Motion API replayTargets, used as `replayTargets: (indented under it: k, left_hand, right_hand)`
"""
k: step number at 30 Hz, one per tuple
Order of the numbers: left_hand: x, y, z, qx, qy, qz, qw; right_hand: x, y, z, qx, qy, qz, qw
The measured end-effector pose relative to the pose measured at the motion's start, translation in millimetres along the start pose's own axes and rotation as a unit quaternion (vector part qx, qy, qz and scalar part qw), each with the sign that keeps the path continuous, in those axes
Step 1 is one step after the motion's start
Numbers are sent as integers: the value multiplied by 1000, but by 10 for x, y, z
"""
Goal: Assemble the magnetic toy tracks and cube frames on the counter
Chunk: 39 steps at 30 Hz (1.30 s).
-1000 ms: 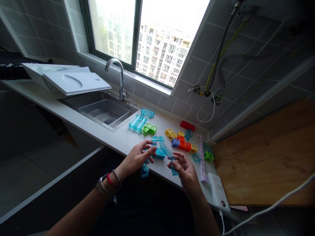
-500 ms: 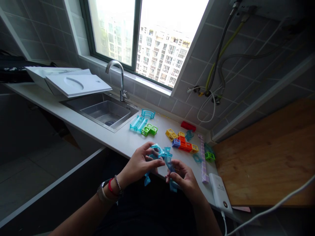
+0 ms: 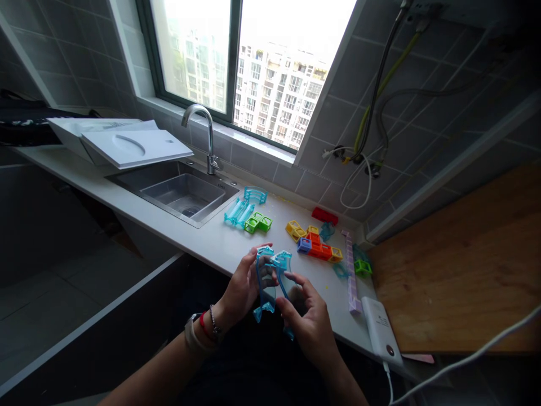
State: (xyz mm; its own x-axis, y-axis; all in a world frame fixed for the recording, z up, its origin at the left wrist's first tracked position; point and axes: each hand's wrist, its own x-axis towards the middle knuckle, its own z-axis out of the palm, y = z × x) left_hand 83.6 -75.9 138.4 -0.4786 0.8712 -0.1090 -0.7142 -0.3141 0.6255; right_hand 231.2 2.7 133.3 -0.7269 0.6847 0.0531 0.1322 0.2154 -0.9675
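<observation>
Two clear blue plastic track pieces are held up over the counter's front edge, their upper ends close together. My left hand (image 3: 243, 287) is closed round the left track piece (image 3: 265, 307), with its fingers behind the clear plastic. The right track piece (image 3: 282, 260) is pinched between the thumb and fingers of my right hand (image 3: 306, 316). Whether the two pieces are joined at the top I cannot tell. Beyond my hands lie green cube frames (image 3: 257, 223), more blue track pieces (image 3: 239, 213) and a row of red, yellow and blue cube frames (image 3: 319, 249).
A steel sink (image 3: 181, 194) with a tap (image 3: 210, 141) is at the left, a white box lid (image 3: 137, 148) over its corner. On the right are a lilac strip (image 3: 351, 276), a white power bank (image 3: 381, 330) with a cable, and a wooden board (image 3: 456, 270). A red piece (image 3: 324, 215) lies by the wall.
Both hands have turned the blue track pieces, which now stand more upright and side by side. My left hand has rotated and my right hand has moved slightly left.
</observation>
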Motion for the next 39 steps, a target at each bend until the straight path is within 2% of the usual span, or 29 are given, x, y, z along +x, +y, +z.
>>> replayTargets:
  k: [4,8,13,19,21,23,26,28,31,39]
  left_hand:
    - [-16,-73,25,-5,4,8,1000]
    - [-36,-101,30,33,32,52,998]
    - [-67,-69,43,29,10,67,997]
    - [-64,-60,61,30,22,60,997]
    - [-52,-52,61,29,34,58,997]
    - [-28,-29,51,14,57,53,997]
    - [29,23,16,-26,101,31,994]
    - [68,57,-14,-53,124,9,991]
    - [107,83,-45,-79,144,-5,986]
    - [150,69,-66,-91,158,8,983]
  right_hand:
    - [-3,-20,153,-19,18,-7,1000]
    - [-12,8,234,-42,30,-20,998]
    - [-41,72,245,-55,32,-48,997]
    - [-42,89,236,-60,35,-56,996]
    - [-30,93,238,-18,29,-38,999]
    - [-7,93,228,85,27,2,996]
    - [48,71,172,277,41,56,958]
    - [88,54,114,354,42,80,931]
    - [137,69,36,403,26,113,908]
    - [227,171,2,429,62,145,889]
